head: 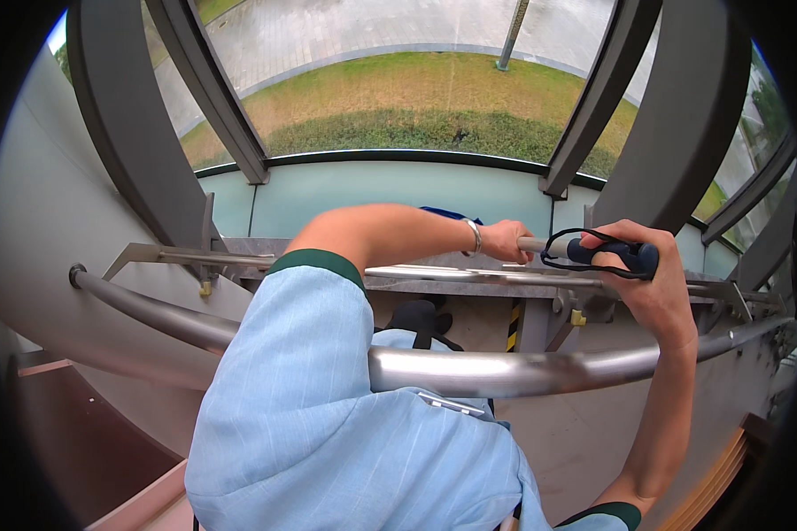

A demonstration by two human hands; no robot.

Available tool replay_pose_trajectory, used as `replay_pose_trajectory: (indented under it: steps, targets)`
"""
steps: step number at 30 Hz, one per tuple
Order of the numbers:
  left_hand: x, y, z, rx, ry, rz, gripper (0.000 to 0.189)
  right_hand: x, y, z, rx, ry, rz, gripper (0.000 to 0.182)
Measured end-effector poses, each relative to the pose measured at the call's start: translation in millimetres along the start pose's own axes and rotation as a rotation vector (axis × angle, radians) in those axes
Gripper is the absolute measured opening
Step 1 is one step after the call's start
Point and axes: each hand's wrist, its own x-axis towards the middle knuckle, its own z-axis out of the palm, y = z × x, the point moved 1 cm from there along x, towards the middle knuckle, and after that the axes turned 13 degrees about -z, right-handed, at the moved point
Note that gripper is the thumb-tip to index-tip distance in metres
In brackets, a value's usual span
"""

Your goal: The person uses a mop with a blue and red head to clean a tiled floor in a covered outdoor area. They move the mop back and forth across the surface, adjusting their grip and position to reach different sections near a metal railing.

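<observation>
My right hand (657, 285) is closed around the dark blue handle (614, 257) of a pole, and a black wrist loop (571, 233) hangs about its grip. Left of the handle a pale shaft (534, 244) runs out, and my left hand (503, 240), with a silver bracelet at the wrist, grips it. Behind my left forearm a bit of blue material (446, 214) shows; the rest of it is hidden. Both arms reach over the thick metal handrail (485, 372).
Beyond the handrail run thinner metal rails (491, 275) along a grey stone ledge (438, 287). Sloping window frames (206, 79) and a frosted glass panel (398, 192) stand past them. Wooden slats (704, 484) lie at the lower right, a dark red panel (99, 425) at the lower left.
</observation>
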Motion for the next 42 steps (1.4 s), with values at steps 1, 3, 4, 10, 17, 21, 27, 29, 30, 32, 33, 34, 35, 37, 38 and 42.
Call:
replay_pose_trajectory:
  steps: [1,3,4,10,17,21,27,29,30,32,33,34,35,37,38,42]
  targets:
    - [3,4,-3,0.058,-0.046,0.008,0.029,-4,-4,-2,0.010,0.035,-0.004,0.015]
    - [4,16,-14,0.167,-0.144,0.019,0.024,-11,-9,-1,0.034,0.101,-0.006,0.015]
    - [4,21,-21,0.167,-0.208,0.012,0.018,-14,-9,4,0.064,0.208,-0.063,0.014]
    - [11,0,-42,0.250,0.007,0.112,0.019,-13,-15,27,0.037,0.256,-0.064,0.015]
    - [-7,-50,-46,0.289,0.165,-0.014,0.029,8,10,100,0.011,0.173,0.010,0.026]
    - [-52,-75,-95,0.349,0.190,-0.038,0.026,53,-31,138,0.104,0.126,-0.054,0.026]
    - [-121,-148,-157,0.379,0.279,-0.124,0.025,100,-61,210,0.203,0.082,-0.084,0.029]
    - [-146,-177,-181,0.419,0.312,-0.151,0.024,117,-64,237,0.286,0.081,-0.057,0.029]
    - [-158,-186,-193,0.446,0.331,-0.167,0.024,123,-66,249,0.227,0.065,-0.072,0.029]
    - [-191,-215,-213,0.465,0.404,-0.216,0.024,145,-71,281,0.287,0.034,-0.150,0.029]
    - [-205,-229,-223,0.470,0.441,-0.229,0.024,155,-75,296,0.319,0.014,-0.183,0.029]
    - [-216,-242,-231,0.470,0.455,-0.255,0.023,163,-85,309,0.311,-0.011,-0.235,0.029]
    - [-222,-256,-238,0.440,0.422,-0.334,0.024,169,-91,321,0.354,-0.032,-0.230,0.029]
    - [-245,-276,-253,0.419,0.396,-0.432,0.023,180,-92,345,0.425,-0.053,-0.159,0.028]
    - [-255,-291,-256,0.431,0.440,-0.454,0.023,184,-91,360,0.476,-0.053,-0.165,0.026]
    - [-284,-339,-273,0.453,0.494,-0.526,0.021,202,-88,410,0.470,-0.098,-0.170,0.028]
